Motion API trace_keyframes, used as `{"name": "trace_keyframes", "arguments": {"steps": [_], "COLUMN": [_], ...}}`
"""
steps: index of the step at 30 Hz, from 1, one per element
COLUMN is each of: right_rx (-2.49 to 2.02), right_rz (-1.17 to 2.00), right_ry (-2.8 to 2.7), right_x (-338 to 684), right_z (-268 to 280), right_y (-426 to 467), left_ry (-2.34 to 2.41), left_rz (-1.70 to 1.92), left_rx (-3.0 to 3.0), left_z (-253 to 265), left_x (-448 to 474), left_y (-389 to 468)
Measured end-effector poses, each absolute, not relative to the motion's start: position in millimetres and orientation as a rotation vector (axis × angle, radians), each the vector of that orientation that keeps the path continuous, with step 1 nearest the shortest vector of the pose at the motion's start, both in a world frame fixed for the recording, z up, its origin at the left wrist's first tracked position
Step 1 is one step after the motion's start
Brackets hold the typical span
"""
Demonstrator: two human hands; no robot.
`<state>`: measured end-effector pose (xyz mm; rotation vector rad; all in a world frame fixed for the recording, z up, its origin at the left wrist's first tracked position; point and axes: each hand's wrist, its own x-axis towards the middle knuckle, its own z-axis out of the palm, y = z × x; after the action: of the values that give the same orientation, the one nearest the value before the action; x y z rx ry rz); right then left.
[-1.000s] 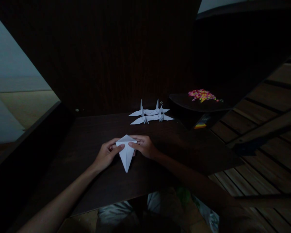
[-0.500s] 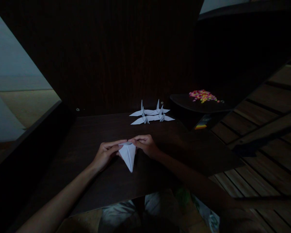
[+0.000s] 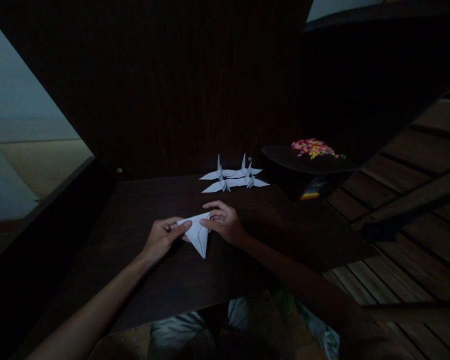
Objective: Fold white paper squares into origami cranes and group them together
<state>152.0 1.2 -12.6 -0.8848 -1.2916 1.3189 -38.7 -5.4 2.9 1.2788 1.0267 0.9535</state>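
Observation:
Between my hands is a folded white paper (image 3: pixel 199 236), triangular with its point toward me and a crease running down to the tip. My left hand (image 3: pixel 164 237) pinches its upper left corner, thumb on top. On the upper right side, my right hand (image 3: pixel 225 223) grips the paper with the thumb on its face; the index finger reaches out past the top edge. Several white origami cranes (image 3: pixel 225 183) stand close together in two rows beyond my hands, wings spread and touching or overlapping.
The dark wooden tabletop (image 3: pixel 142 200) meets an upright back panel (image 3: pixel 172 100). On a small rounded shelf (image 3: pixel 281 157) at the right lies a heap of small colourful pieces (image 3: pixel 313 148). A raised side board (image 3: pixel 41 205) borders the left. Slatted wood (image 3: pixel 416 190) lies at the far right.
The paper's top has gone from narrow and partly covered by fingers to a wider flat triangle. My right index finger has lifted off the top edge, and its thumb moved down onto the face.

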Motion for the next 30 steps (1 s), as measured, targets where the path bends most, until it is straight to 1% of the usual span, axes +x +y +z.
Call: {"name": "trace_keyframes", "arguments": {"steps": [7,15,20,30], "right_rx": [-0.882,-0.919,-0.914,-0.941], "right_rz": [1.386,1.281,1.321,1.274], "right_ry": [-1.277,-1.467,-1.469,-1.309], "right_x": [151.4,153.3,152.9,152.1], "right_z": [-10.5,-8.2,-9.2,-13.0], "right_y": [1.8,-3.5,-3.4,1.5], "left_ry": [1.013,1.059,1.072,0.965], "left_rz": [0.988,0.941,0.918,0.913], "left_rx": [1.382,1.564,1.616,1.4], "left_z": [2.2,3.0,4.5,5.7], "left_x": [-42.0,-40.5,-41.5,-38.6], "left_y": [-6.2,-6.6,-8.8,-11.4]}}
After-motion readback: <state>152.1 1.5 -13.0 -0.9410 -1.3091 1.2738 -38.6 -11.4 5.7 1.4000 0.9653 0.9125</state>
